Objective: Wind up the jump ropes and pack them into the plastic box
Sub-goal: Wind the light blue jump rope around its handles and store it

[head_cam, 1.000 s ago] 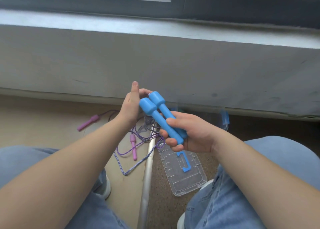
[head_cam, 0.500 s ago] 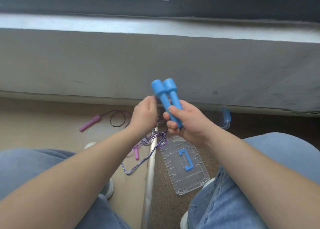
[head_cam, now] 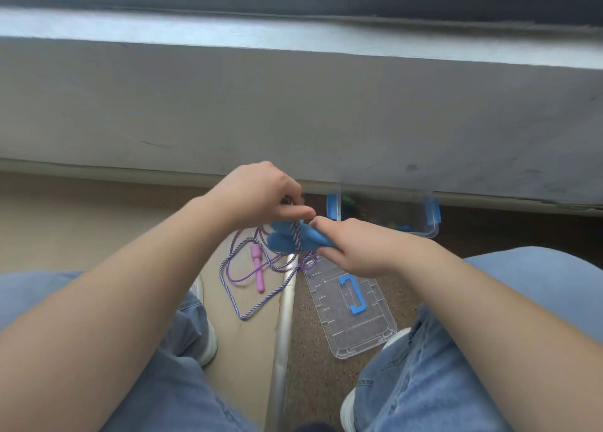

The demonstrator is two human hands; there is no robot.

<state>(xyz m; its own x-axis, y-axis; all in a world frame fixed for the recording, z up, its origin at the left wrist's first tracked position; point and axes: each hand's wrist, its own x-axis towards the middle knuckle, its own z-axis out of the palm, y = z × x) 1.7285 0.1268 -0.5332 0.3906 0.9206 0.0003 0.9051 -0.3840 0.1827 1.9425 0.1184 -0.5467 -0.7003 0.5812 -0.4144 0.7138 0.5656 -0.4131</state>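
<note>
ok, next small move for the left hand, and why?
Probably carry another turn round: left hand pinches the striped cord where it crosses the blue handles gripped in the right hand, and a long loop lies loose on the floor.

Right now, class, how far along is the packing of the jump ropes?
Done: the lid is off the box. In hand: the right hand grips the blue handles while the left hand pinches the striped rope wrapped across them; a loop trails on the floor. Left: the pink-handled rope lies loose; both need boxing.
</note>
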